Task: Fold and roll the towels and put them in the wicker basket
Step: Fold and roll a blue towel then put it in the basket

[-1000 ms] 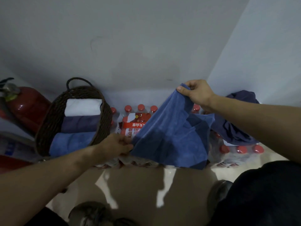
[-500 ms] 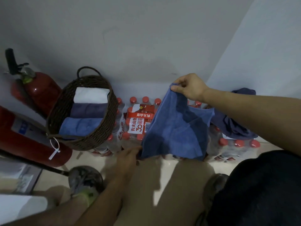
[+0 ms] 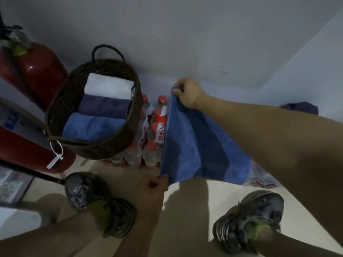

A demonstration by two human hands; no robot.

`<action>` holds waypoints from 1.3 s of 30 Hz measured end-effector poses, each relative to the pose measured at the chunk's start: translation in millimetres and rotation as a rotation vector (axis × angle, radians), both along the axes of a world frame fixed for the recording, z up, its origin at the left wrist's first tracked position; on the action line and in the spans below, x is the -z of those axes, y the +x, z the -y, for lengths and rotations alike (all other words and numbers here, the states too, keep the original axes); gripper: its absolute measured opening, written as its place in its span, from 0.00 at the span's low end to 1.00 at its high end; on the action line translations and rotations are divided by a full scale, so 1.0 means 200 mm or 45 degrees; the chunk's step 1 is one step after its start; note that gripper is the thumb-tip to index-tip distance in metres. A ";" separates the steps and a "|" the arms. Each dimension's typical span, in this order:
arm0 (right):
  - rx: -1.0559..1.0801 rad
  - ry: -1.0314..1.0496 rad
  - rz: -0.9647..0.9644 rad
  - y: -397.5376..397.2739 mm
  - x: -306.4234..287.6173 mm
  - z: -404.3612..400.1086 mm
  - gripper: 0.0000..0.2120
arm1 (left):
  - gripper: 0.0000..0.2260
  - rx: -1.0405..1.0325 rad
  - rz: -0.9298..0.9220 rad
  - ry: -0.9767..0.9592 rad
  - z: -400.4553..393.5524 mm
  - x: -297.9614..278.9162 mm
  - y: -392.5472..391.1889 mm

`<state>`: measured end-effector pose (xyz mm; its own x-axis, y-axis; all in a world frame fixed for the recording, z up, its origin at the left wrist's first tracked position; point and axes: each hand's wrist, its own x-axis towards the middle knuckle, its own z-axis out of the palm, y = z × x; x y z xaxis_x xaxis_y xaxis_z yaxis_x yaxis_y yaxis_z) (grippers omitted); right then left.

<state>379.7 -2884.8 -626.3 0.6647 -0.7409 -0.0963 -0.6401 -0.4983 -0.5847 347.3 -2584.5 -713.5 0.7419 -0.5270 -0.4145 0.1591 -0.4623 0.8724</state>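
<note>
A blue towel (image 3: 187,145) hangs stretched between my hands above packs of bottles. My right hand (image 3: 187,93) pinches its upper corner near the wall. My left hand (image 3: 150,190) pinches its lower corner close to the floor. To the left stands a dark wicker basket (image 3: 57,108) with a loop handle, holding three rolled towels side by side: a white one (image 3: 109,88), a dark purple one (image 3: 104,106) and a blue one (image 3: 92,127).
Shrink-wrapped packs of red-capped water bottles (image 3: 154,130) sit against the wall under the basket and towel. Two red fire extinguishers (image 3: 40,71) stand at the left. A dark cloth (image 3: 300,107) lies far right. My shoes (image 3: 98,201) are on the pale floor.
My left hand has dropped and pulled the towel's lower corner toward me, stretching the towel flatter. The view has tilted down, so my shoes and more floor show.
</note>
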 end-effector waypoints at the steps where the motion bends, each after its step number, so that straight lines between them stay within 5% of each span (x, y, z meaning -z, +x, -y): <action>1: 0.008 0.013 0.005 0.03 0.04 -0.01 0.09 | 0.17 -0.132 -0.134 -0.031 0.01 0.02 0.01; 5: -0.012 -0.005 0.039 0.12 0.16 0.00 0.09 | 0.13 -0.273 -0.421 -0.174 -0.01 0.07 0.05; 8: -0.032 0.020 0.084 0.14 0.23 0.02 0.08 | 0.03 -0.099 -0.223 -0.139 -0.01 0.08 0.11; 10: -0.037 0.042 0.125 0.14 0.27 0.02 0.08 | 0.05 -0.020 -0.124 -0.095 -0.01 0.07 0.14; 15: -0.083 -0.028 0.230 0.12 0.32 0.02 0.08 | 0.01 0.055 -0.316 -0.166 -0.02 0.01 0.16; 20: -0.104 -0.141 0.195 0.12 0.37 0.01 0.08 | 0.10 0.073 -0.402 -0.264 -0.02 -0.06 0.16; 28: -0.079 -0.165 0.087 0.15 0.34 0.02 0.11 | 0.11 -0.162 -0.434 0.055 -0.08 0.00 0.20; 32: 0.023 -0.088 0.097 0.10 0.24 0.00 0.20 | 0.12 0.024 0.135 0.434 -0.03 -0.03 0.20; 36: 0.264 -0.166 0.396 -0.23 0.14 0.00 0.13 | 0.09 0.115 0.665 0.088 0.20 -0.20 0.19; 39: 0.506 -0.193 0.182 -0.59 0.16 0.02 0.14 | 0.10 0.255 0.895 -0.113 0.47 -0.24 0.23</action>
